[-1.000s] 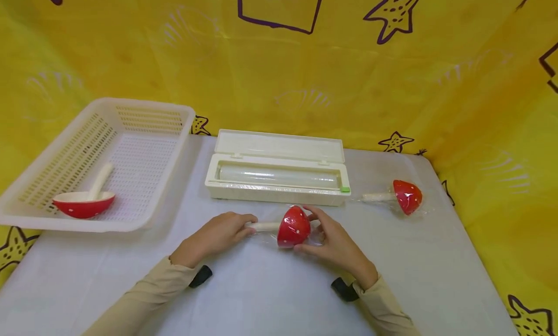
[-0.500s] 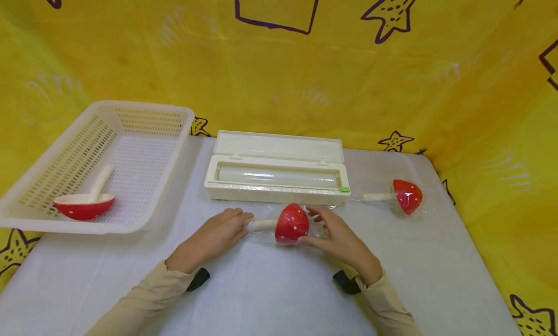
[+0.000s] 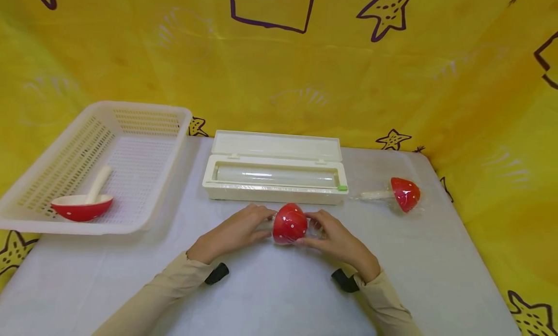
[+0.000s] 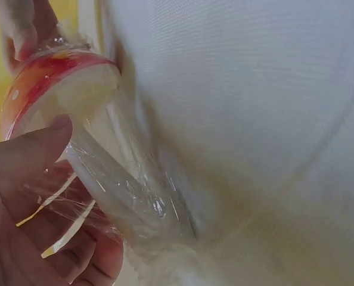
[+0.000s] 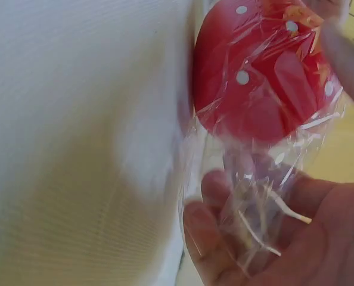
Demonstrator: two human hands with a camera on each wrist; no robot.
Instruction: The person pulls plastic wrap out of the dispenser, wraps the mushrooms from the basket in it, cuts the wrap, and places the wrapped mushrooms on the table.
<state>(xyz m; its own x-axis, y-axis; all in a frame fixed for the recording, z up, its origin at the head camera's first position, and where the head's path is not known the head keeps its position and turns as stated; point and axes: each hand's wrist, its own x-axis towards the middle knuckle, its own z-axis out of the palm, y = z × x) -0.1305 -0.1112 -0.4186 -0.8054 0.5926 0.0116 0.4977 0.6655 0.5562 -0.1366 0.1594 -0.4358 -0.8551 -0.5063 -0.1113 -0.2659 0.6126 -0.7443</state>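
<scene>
Between the hands in the head view is a toy mushroom point(image 3: 289, 223) with a red, white-dotted cap, wrapped in clear plastic film point(image 4: 159, 205). Its pale stem point(image 4: 108, 173) shows through the film in the left wrist view. My left hand point(image 3: 235, 233) holds the stem side, thumb near the cap's rim and fingers curled behind the wrapped stem. My right hand point(image 3: 337, 239) holds the cap from the other side, its fingers bent around the loose film in the right wrist view.
An opened white cling film box point(image 3: 275, 181) lies behind the hands. At the left a white basket point(image 3: 172, 166) holds an unwrapped toy mushroom point(image 3: 83, 210). Another film-wrapped mushroom point(image 3: 405, 194) lies at the right. Yellow patterned cloth point(image 3: 261, 74) rises behind the table point(image 3: 279, 297).
My left hand has moved right along the stem, closer to the cap, and now hides the stem in the head view. The cap has shifted slightly left; my right hand stays at it.
</scene>
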